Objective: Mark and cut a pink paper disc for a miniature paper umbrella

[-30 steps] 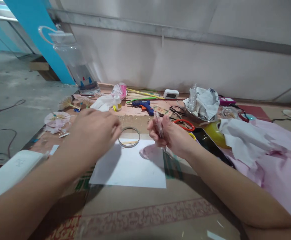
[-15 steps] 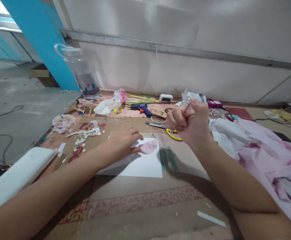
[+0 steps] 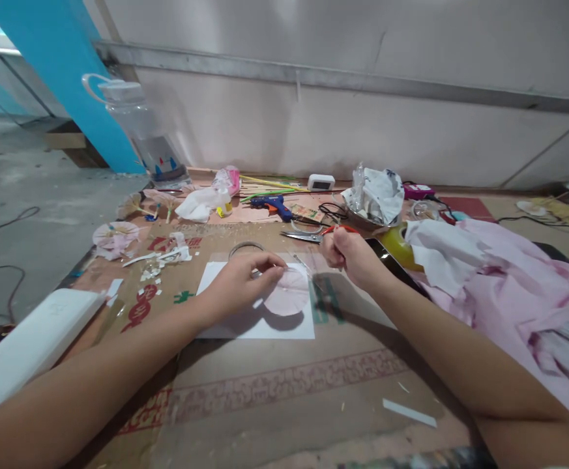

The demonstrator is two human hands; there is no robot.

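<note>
The pink paper circle [image 3: 289, 294] is pinched at its edge by the left hand [image 3: 242, 283], on the white sheet [image 3: 230, 322]. The right hand [image 3: 350, 255] is curled shut just beside the white sheet; whether anything is held cannot be told.

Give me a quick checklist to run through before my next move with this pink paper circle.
1. Grip: left hand pinches the pink paper circle: ok.
2. Backing: circle sits over the white sheet: ok.
3. Contents of the closed right hand: cannot tell.
4. Reach: scissors lie just beyond the right hand: ok.
5. Clearance: glue gun sits at the back, apart from both hands: ok.
6. Clutter: paper scraps lie left of the sheet, off it: ok.
</note>
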